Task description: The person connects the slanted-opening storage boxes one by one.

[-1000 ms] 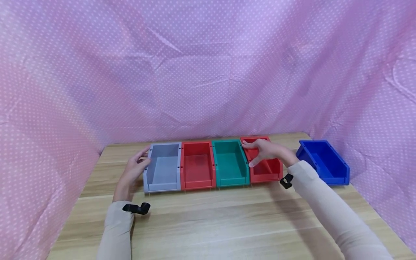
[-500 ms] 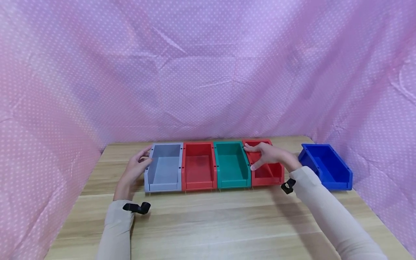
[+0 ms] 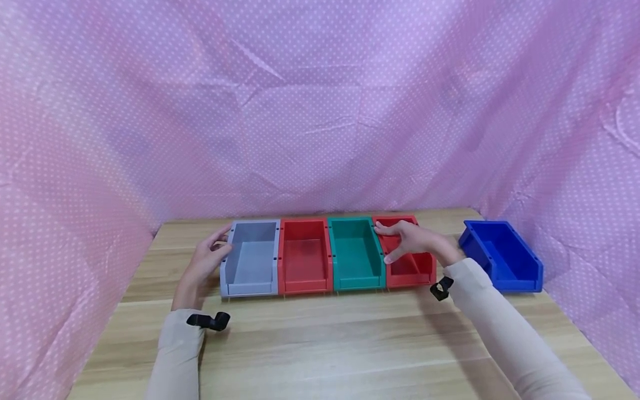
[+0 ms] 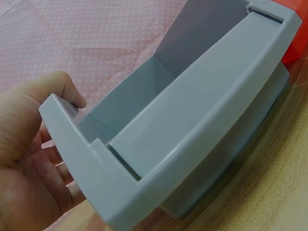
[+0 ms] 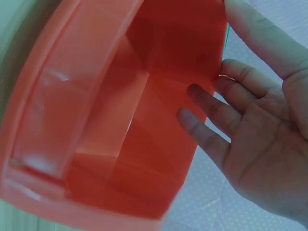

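My left hand (image 3: 206, 260) holds the grey storage bin (image 4: 187, 120) by its left side wall. The thumb hooks over the rim and the fingers lie outside. To the right of the grey bin stand a red bin (image 3: 304, 255), a green bin (image 3: 355, 250) and another red bin (image 5: 154, 130), side by side. My right hand (image 3: 412, 238) reaches over this end red bin from the right. Its thumb and fingers are spread along the rim where the green and end red bins meet. In the right wrist view, loosely extended fingers touch the red wall.
A blue bin (image 3: 505, 253) stands apart at the right end of the wooden table (image 3: 320, 344), turned at an angle. Pink dotted cloth (image 3: 320, 111) hangs behind the table and along both sides.
The end red bin has come slightly nearer, its front edge closer in line with the green bin's. My right hand has moved with it. My left hand stays at the grey bin.
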The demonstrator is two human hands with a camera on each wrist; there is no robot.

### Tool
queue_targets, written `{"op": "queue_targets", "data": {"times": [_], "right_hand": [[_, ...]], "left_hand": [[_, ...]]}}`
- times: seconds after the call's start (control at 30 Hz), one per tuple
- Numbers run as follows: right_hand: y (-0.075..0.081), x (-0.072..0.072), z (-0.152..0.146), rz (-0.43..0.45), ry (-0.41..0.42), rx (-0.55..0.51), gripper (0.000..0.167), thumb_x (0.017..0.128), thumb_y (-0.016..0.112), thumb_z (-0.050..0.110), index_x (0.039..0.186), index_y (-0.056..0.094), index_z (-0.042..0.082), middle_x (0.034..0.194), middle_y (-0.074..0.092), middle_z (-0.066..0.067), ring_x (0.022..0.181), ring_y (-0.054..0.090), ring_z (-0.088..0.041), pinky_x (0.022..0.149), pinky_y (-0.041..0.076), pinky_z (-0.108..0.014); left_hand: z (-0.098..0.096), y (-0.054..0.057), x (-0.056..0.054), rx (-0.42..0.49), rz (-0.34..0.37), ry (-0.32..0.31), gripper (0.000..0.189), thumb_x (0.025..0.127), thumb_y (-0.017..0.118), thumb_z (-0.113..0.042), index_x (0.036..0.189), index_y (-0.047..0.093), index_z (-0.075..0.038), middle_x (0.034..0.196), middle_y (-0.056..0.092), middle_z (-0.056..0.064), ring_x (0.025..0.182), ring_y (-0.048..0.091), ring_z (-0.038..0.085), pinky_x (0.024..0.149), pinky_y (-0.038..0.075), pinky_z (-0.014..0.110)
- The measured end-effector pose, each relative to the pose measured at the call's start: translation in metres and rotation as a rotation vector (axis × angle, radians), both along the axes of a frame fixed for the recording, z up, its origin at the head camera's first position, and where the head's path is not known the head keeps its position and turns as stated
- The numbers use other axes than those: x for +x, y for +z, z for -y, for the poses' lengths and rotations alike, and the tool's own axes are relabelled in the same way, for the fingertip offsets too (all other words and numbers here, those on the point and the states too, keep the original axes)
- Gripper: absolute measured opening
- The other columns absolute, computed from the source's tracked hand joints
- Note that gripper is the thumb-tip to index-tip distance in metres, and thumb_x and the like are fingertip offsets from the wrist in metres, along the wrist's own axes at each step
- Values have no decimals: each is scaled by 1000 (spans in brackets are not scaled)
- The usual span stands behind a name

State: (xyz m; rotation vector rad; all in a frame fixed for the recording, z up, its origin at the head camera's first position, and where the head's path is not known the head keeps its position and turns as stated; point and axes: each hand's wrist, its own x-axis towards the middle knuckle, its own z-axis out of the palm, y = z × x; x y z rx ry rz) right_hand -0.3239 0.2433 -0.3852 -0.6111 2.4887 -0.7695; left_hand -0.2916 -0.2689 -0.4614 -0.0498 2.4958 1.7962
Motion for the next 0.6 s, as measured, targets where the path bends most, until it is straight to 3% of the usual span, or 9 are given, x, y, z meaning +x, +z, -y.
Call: {"op": "queue_targets", "data": {"times": [0.13,0.27,0.43,0.6], "right_hand": [[-1,1,4,7,3,6,92,84,84,25,158,32,10,169,20,-15,152,19,-47,108,46,-57],[-1,1,8,-1,25,12,92,85,83,26,159,30,10,169,19,-15,151,21,-47,107,48,-55],[-1,0,7,-8,27,1,93,86,82,27,161,28,11,169,21,-16,150,24,-47,107,47,-58],[-5,7,2,-6,14,-47,96,86,82,28,162,25,10,168,22,-17,151,23,-48,109,43,-62]], "left_hand": [[5,1,3,-35,-20,-24,61,102,53,-15,160,35,-23,136,47,14,105,50,12,83,48,17],[10,1,5,-7,1,-14,60,104,52,-16,160,34,-23,139,44,16,107,50,12,85,47,17],[10,2,6,77,31,5,60,104,52,-15,160,34,-21,132,45,7,106,48,8,86,46,17],[5,10,7,101,33,9,61,102,52,-8,160,34,-16,127,44,3,101,47,6,82,47,16]]}}
